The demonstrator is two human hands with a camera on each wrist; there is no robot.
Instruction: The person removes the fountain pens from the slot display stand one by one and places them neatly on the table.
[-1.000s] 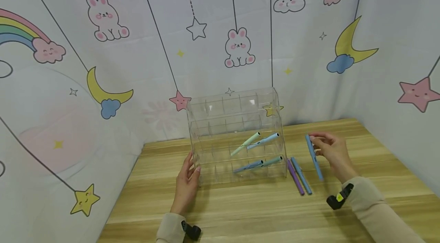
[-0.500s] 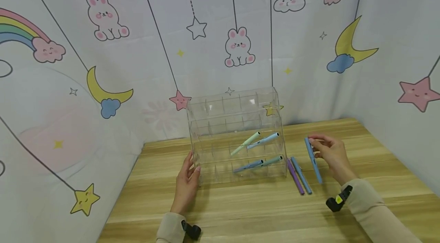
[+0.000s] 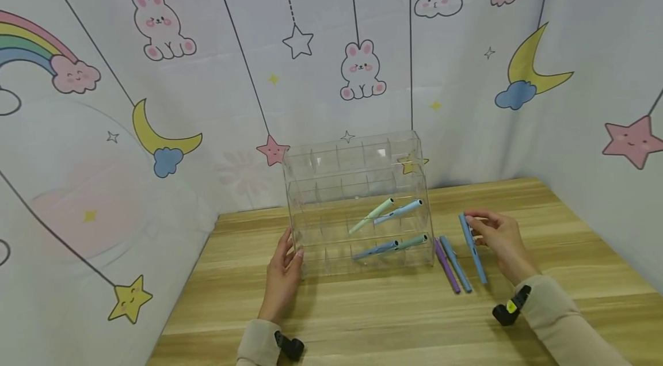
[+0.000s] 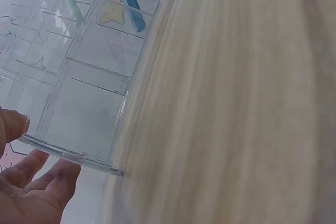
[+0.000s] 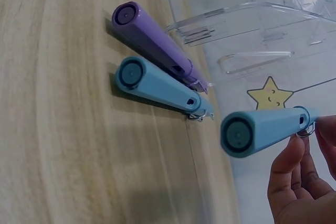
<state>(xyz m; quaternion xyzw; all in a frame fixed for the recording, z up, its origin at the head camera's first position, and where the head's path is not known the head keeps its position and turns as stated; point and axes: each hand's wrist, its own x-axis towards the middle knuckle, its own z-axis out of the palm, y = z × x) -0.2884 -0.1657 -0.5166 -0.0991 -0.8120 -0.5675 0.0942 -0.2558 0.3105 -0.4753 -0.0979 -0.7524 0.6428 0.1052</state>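
A clear, tiered pen rack [image 3: 357, 205] stands on the table. My left hand [image 3: 282, 277] holds its left side panel, thumb on one face and fingers on the other, as the left wrist view shows. Thumb and fingertips of my right hand [image 3: 499, 239] pinch a blue pen [image 3: 472, 248] near its far end, to the right of the rack. In the right wrist view its near end is angled up from the table. A purple pen [image 3: 448, 265] and another blue pen [image 3: 456, 263] lie side by side between the rack and my right hand.
Several pens lean in the rack: a pale green pen [image 3: 370, 216] and a light blue pen [image 3: 397, 212] above, a darker blue pen [image 3: 375, 250] and a grey-green pen [image 3: 412, 242] below. A printed curtain [image 3: 321, 107] hangs behind the wooden table [image 3: 362, 320].
My right hand has drawn the blue pen slightly toward me. The left hand keeps its hold on the rack, and the other pens lie as before.
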